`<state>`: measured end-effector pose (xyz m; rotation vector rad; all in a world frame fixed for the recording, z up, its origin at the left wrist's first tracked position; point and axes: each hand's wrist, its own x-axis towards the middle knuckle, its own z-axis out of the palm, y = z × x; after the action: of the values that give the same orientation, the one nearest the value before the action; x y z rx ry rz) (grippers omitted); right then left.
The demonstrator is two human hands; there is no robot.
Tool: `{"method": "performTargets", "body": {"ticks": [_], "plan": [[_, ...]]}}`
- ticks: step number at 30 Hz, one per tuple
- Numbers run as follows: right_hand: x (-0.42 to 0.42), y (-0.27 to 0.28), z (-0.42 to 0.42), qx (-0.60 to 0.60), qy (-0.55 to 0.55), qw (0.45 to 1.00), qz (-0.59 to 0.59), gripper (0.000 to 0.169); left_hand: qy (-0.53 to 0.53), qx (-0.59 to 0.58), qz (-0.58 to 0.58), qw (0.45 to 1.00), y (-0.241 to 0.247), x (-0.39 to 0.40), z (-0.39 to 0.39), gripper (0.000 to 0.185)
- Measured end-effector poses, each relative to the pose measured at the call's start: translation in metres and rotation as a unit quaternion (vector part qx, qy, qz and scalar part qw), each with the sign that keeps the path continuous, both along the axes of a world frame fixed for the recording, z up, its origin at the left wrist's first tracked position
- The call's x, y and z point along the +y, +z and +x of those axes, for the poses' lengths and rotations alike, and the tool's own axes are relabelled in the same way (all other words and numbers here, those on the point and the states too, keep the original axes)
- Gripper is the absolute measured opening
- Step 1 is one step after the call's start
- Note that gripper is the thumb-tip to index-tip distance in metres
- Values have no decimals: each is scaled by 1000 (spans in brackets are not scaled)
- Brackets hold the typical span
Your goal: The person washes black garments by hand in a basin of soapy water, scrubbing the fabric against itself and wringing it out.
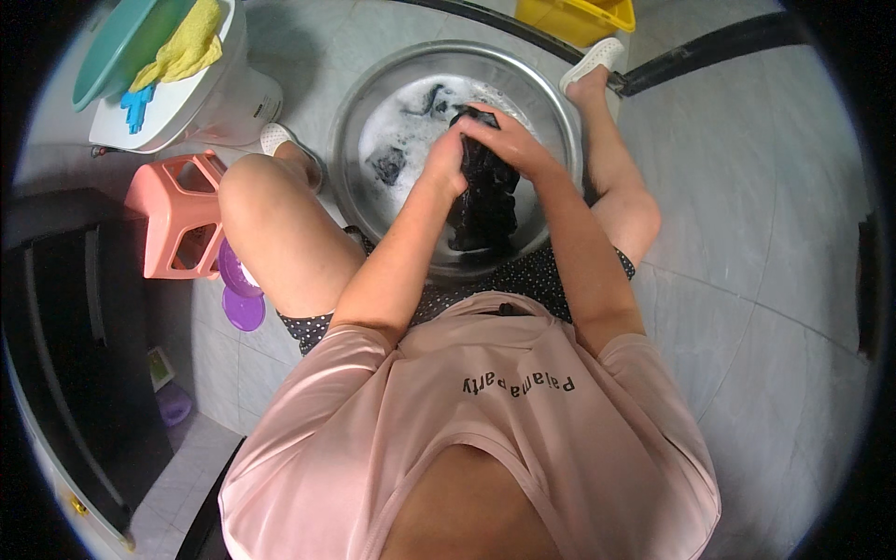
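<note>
A wide stainless steel basin (348,183) stands on the floor between my legs. White suds (399,126) cover much of the water in it. My left hand (448,155) and my right hand (509,140) both grip a wet black cloth garment (488,192) over the basin. Its bunched upper end is between my hands, and the lower part hangs towards the basin's near side. More dark cloth (387,165) pokes out of the foam at the left, and another dark piece (439,103) shows farther back. How much cloth lies under the suds is hidden.
A pink plastic stool (164,210) stands left of my knee, near a purple tub (238,269) and purple lid (243,309). Behind are a white bucket (238,105), a green basin (115,52) and a yellow cloth (185,49). A yellow crate (570,24) sits beyond a dark raised edge.
</note>
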<state>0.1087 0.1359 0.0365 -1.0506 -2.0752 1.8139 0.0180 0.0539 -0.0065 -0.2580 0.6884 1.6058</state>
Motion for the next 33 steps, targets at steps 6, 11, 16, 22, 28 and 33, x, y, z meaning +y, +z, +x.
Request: {"method": "performTargets", "body": {"ticks": [6, 11, 16, 22, 28, 33], "plan": [[-82, 25, -3, 0, -21, 916, 401, 16, 13, 42, 210, 977, -29, -11, -16, 42], [-38, 0, -17, -125, -72, 913, 382, 30, 34, 8, -46, 998, 0, -1, 33, 35], [-42, -8, -24, -104, -65, 907, 402, 32, 63, 7, -8, 998, -16, -3, 20, 35], [-36, -16, -8, -123, -67, 929, 342, 31, -1, -56, 28, 998, -25, -4, 11, 30], [19, -11, 14, -26, -149, 980, 126, 44, -46, -44, -17, 998, 37, 2, -2, 36], [-27, -4, 13, 10, -1, 974, 226, 51, 16, -66, -33, 997, 9, -4, -7, 50]]}}
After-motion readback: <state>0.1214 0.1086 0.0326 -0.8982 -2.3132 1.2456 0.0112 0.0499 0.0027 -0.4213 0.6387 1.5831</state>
